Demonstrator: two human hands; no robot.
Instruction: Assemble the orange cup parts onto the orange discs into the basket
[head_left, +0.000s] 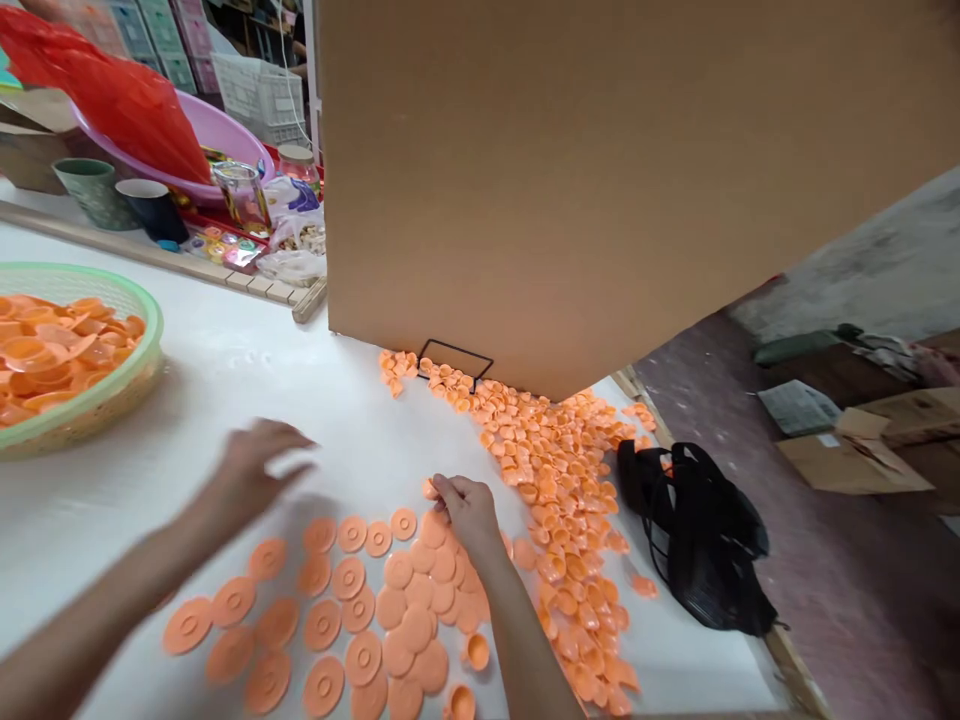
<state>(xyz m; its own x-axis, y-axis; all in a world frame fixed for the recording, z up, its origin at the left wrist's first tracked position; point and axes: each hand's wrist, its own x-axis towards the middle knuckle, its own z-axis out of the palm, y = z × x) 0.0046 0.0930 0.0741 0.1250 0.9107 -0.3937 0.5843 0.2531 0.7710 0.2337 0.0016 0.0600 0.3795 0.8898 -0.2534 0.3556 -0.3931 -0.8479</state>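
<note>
My left hand [262,465] hovers over the white table with thumb and fingers apart and nothing between them; it is slightly blurred. My right hand [471,512] pinches a small orange plastic cup [430,489], mostly hidden by the fingertips. Below the hands lie several flat orange discs [324,625], some with a ring in the middle, spread in loose rows. Other orange discs [417,628] overlap in a pile near my right wrist. Two small cups [475,652] sit beside that pile. To the right stretches a long heap of orange cups [559,470].
A green basket [154,330] of orange pieces stands at the left. A large cardboard box [525,200] rises at the back, with a black wire frame [456,348] at its foot. A black bag [705,540] lies at the right table edge. Mugs [97,190] stand back left.
</note>
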